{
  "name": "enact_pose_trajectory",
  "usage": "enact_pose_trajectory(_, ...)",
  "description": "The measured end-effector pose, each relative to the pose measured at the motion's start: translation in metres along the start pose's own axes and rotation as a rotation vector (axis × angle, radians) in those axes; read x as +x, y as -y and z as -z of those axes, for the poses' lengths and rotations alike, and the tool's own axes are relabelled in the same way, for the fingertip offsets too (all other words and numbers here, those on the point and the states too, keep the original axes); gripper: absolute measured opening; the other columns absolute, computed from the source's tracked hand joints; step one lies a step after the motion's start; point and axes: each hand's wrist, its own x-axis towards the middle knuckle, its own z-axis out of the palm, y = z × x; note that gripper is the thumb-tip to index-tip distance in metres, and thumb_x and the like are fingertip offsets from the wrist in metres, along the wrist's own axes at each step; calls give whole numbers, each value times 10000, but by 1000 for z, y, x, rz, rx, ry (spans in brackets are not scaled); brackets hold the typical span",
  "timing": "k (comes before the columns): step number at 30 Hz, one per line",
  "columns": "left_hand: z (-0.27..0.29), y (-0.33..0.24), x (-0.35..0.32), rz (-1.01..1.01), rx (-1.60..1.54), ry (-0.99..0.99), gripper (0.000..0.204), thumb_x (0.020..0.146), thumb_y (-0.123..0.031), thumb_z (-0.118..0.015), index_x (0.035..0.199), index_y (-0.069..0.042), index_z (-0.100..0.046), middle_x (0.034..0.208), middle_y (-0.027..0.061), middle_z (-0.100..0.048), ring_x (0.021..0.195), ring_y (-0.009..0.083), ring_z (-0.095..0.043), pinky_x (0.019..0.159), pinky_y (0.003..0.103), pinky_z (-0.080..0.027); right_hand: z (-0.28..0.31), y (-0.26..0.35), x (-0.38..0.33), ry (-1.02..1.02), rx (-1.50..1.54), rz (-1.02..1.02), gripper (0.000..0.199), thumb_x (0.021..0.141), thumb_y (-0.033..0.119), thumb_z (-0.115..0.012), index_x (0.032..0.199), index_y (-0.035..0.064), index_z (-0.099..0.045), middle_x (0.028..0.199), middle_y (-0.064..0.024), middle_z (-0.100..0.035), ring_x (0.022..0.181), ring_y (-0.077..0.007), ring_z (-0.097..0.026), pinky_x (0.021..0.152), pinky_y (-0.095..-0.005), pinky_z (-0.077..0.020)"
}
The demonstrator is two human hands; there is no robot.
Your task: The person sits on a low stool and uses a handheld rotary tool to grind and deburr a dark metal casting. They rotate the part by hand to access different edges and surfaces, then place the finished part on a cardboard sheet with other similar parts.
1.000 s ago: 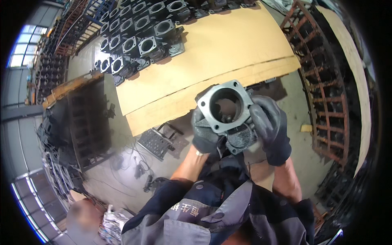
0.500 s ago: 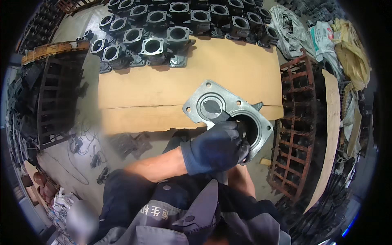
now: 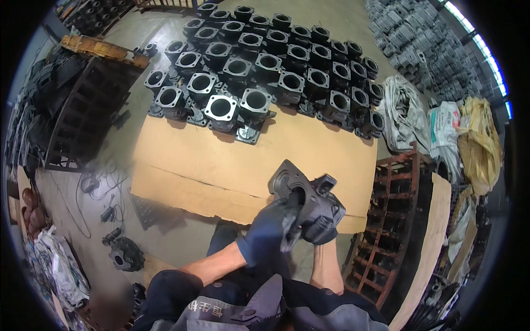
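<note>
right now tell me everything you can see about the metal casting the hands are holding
The metal casting is a dark grey, dull, rough-looking block with a flat flange plate facing up and left; the plate has a round bore and small corner holes. A chunkier body with lugs sticks out behind it to the right. It is held tilted in the air above the near edge of a tan board. The gloved left hand grips its lower left side with fingers up on the flange, and the gloved right hand supports it from beneath.

Matt dark cast-metal housing; smooth pale wooden board; cloth-gloved hands.
</note>
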Motion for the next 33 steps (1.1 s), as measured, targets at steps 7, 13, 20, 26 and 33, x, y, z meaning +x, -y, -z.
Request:
enact_pose_trajectory(7, -24, 58, 44, 157, -385, -122, 366, 820, -87, -668, 1163, 18, -595, 876, 222, -670, 811, 396, -645, 759, 429, -512, -67, -118, 1, -29, 1800, -595, 355, 1042, 205, -437, 1251, -34, -597, 1111, -145, -699, 872, -257, -703, 803, -347, -596)
enact_pose_trajectory(13, -11, 111, 73, 456, -469, -75, 315, 886, -77, -654, 1185, 10, -609, 944, 196, -682, 835, 282, -661, 784, 379, -517, -54, -113, 34, 51, 1201, -528, 216, 951, 99, -594, 1075, -53, -685, 819, -100, -706, 647, -155, -668, 570, -292, -545)
enact_pose_trajectory(20, -38, 172, 73, 606, -690, -140, 326, 932, -76, -613, 1228, 59, -592, 1044, 112, -692, 923, 163, -649, 831, 325, -543, -49, -123, 78, 92, 1030, -692, 186, 923, 132, -630, 897, -45, -681, 718, -90, -663, 563, -167, -630, 469, -305, -493)
enact_pose_trajectory(26, -11, 168, 61, 775, -708, -46, 442, 991, -228, -594, 1384, -43, -509, 1160, 71, -681, 1016, 176, -654, 833, 300, -539, -18, -111, 126, 313, 7, -108, 205, 856, 221, -656, 903, 32, -721, 764, -173, -700, 709, -295, -694, 655, -393, -554)
enact_pose_trajectory(33, -55, 149, 79, 803, -1133, -165, 517, 994, -255, -633, 1442, -65, -459, 1106, 84, -661, 939, 148, -664, 772, 263, -542, -36, -99, 202, 412, -321, 246, 152, 781, 161, -628, 812, 54, -732, 797, -217, -698, 734, -387, -690, 664, -461, -548)
